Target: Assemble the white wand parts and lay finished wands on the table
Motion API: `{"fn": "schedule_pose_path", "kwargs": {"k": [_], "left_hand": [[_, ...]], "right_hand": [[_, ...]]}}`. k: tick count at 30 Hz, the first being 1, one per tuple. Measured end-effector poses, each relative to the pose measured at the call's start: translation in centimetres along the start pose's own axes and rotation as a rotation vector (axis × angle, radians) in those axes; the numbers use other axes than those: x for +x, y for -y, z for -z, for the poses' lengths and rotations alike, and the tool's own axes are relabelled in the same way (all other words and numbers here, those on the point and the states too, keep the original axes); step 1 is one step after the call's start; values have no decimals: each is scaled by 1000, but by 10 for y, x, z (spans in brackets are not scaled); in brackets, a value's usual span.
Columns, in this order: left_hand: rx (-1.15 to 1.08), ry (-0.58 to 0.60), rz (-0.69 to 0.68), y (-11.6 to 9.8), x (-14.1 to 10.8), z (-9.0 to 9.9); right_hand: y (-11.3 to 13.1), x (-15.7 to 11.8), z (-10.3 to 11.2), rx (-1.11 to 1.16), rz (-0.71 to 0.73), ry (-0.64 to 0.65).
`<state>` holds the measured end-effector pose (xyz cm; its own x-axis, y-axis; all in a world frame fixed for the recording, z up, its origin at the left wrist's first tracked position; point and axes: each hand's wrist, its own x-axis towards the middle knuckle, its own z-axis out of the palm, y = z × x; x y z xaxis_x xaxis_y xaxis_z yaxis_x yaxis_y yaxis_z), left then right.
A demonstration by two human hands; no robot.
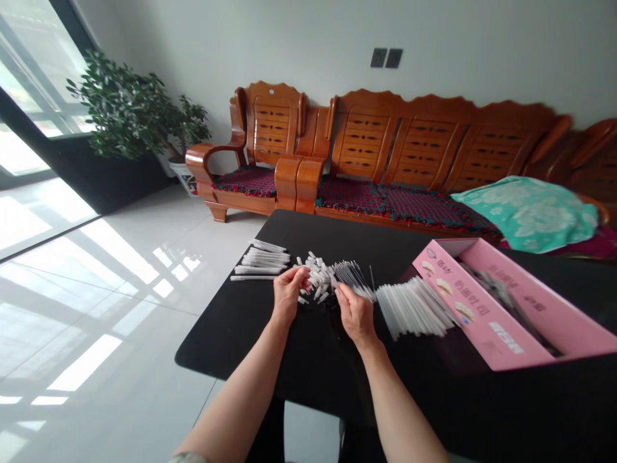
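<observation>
My left hand [289,292] and my right hand [355,315] meet over the middle of a black table [308,360], fingers pinched together. The left seems to hold a small white plastic piece, and the right a thin stick-like piece; both are too small to name exactly. Just beyond my hands lies a heap of short white plastic caps [315,276]. To its right is a bundle of thin dark-tipped refills [351,280]. Several long white tubes [263,262] lie in a row at the left. A fan of translucent white tubes [412,308] spreads out to the right.
A pink cardboard box [501,302] with printed pictures lies open at the table's right, dark contents inside. Beyond the table stand a wooden bench with red cushions [385,154] and a potted plant [135,112]. Glossy floor tiles surround the table's left edge.
</observation>
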<state>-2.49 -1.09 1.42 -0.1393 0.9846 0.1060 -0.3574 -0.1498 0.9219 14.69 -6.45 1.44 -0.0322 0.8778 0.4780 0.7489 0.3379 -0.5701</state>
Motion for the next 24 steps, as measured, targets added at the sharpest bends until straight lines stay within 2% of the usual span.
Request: {"fn": "schedule_pose_path", "kwargs": {"k": [3,5,9,13,16,24], "left_hand": [[272,120,-42,5,-13,-8],[457,137,-128,8,-18,-10],[729,133,-277,14,-18,-5],[877,206,-331,21,-17,0],[900,220,-348,24,-18,0],[917,218,-339,21,-18,0]], "right_hand": [[-11,2,3,-77,-48,-108],[-23,2,14,-159,-109,-237],[-60,-2,52,-435,-235,-525],[-97,-11,82,-657,-336,-676],[-112,-15,85,-731,-393,-706],[-127,-17,75,-745,-350,-648]]}}
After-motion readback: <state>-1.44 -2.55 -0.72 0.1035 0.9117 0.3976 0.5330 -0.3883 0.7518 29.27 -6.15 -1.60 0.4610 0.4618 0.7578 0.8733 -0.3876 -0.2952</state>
